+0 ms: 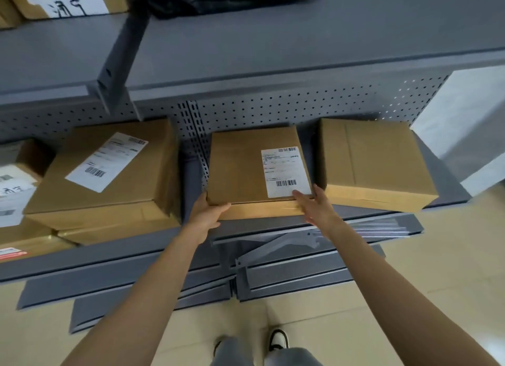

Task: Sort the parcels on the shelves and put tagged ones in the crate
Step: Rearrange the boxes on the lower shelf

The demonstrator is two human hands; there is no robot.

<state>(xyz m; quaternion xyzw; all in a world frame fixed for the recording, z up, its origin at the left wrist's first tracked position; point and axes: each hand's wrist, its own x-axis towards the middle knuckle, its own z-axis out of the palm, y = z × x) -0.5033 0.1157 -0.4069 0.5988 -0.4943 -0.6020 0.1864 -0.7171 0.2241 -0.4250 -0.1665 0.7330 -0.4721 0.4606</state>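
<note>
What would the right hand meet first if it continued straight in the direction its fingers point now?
The right hand already touches the middle box at its near right corner. Going straight on, the fingertips would slide onto the white label, probably its lower edge.

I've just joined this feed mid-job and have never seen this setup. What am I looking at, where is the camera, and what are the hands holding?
There is no machine: a person works bare-handed, and the one camera sits on their head, looking down. The left hand grips the near left corner of the middle parcel, which bears a white label. The right hand lies with straight fingers at its near right corner. On the same grey shelf, a labelled parcel sits left and a plain parcel right. No crate is in view.
</note>
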